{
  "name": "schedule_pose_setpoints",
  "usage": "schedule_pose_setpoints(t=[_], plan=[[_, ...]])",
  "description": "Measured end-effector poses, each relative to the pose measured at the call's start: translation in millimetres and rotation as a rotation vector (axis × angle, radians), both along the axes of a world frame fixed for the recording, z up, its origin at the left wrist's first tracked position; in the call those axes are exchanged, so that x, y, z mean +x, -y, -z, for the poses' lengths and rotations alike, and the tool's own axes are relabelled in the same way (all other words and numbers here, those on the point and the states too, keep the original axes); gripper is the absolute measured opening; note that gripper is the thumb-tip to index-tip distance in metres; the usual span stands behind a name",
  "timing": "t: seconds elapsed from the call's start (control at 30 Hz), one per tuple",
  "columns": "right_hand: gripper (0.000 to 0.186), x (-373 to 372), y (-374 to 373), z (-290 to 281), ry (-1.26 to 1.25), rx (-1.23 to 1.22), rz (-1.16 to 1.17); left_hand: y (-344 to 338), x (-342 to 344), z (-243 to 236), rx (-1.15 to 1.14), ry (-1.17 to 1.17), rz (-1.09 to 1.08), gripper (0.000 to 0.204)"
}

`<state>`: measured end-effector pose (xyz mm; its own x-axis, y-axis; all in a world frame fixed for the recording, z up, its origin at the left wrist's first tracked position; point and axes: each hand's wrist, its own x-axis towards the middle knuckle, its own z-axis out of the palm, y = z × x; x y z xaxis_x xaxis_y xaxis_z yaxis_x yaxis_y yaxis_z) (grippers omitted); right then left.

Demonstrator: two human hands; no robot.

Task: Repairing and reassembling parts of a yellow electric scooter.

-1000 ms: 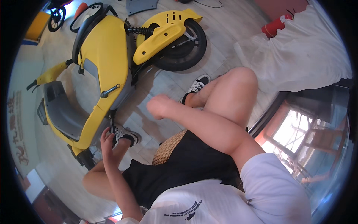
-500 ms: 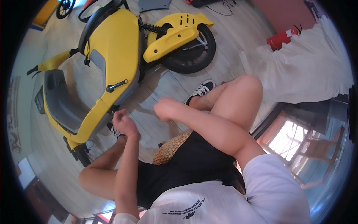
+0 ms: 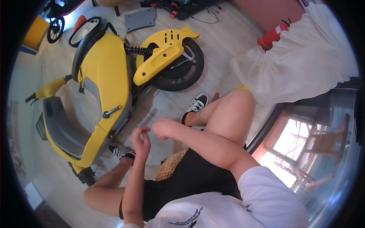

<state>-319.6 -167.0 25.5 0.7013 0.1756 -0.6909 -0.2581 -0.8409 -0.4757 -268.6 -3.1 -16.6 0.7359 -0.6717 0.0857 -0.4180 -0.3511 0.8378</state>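
My left hand (image 3: pixel 141 143) is raised in front of my lap, its fingers curled in toward the thumb. Close by on its right, my right hand (image 3: pixel 162 129) is closed, with the back of the hand uppermost. Only a narrow gap separates the two. Anything between the fingers of either hand is hidden or too small to make out. Beyond them a yellow scooter (image 3: pixel 104 72) lies on its side, its rear wheel (image 3: pixel 195 64) toward the right and a grey seat (image 3: pixel 62 131) at the left. A crank-like metal lever (image 3: pixel 112 111) sticks out of its body, apart from my hands.
A grey panel (image 3: pixel 140 19) lies on the floor behind the scooter, near a black open case (image 3: pixel 182 9). At the right, a red fire extinguisher (image 3: pixel 270 37) stands against a white cloth cover (image 3: pixel 300 64). A woven stool (image 3: pixel 172 166) is under me. A red-handled item (image 3: pixel 216 96) lies beside my shoe.
My view has shifted, so the scooter appears lower and further left. My left hand has come nearer to the right one, and its fingers have bent toward it.
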Motion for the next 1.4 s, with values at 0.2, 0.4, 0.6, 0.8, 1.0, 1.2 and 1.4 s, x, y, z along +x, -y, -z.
schedule_pose_setpoints(t=[0.2, 0.4, 0.6, 0.8, 1.0, 1.2, 1.4], plan=[[0.020, 8.1, 0.5, 4.9, 0.142, 0.005, 0.068, -92.6, -37.3, 87.0, 0.507, -1.010, -0.300, 0.021], [0.020, -0.2, 7.8, 20.1, 0.142, -0.055, 0.080, -54.9, -38.1, 60.1, 0.185, -0.865, -0.163, 0.049], [0.026, -10.2, -0.7, 50.0, 0.182, 0.201, -0.053, -75.1, -50.9, 2.8, 0.219, -0.264, -0.102, 0.067], [0.030, -8.5, -25.2, 37.8, -0.245, 0.516, -0.114, -99.2, -76.0, 38.4, 0.201, -0.164, 0.019, 0.058], [0.021, -12.3, -20.5, 44.0, -0.336, 0.602, 0.070, -77.1, -73.4, 24.6, 0.508, -0.395, 0.232, 0.036], [0.018, -20.8, -17.8, 59.1, -0.355, 0.566, 0.359, -76.9, -64.4, 25.4, 0.578, -0.372, 0.258, 0.031], [0.017, -26.2, -15.3, 63.3, -0.395, 0.521, 0.559, -71.0, -58.1, -6.6, 0.588, -0.329, 0.303, 0.033]])
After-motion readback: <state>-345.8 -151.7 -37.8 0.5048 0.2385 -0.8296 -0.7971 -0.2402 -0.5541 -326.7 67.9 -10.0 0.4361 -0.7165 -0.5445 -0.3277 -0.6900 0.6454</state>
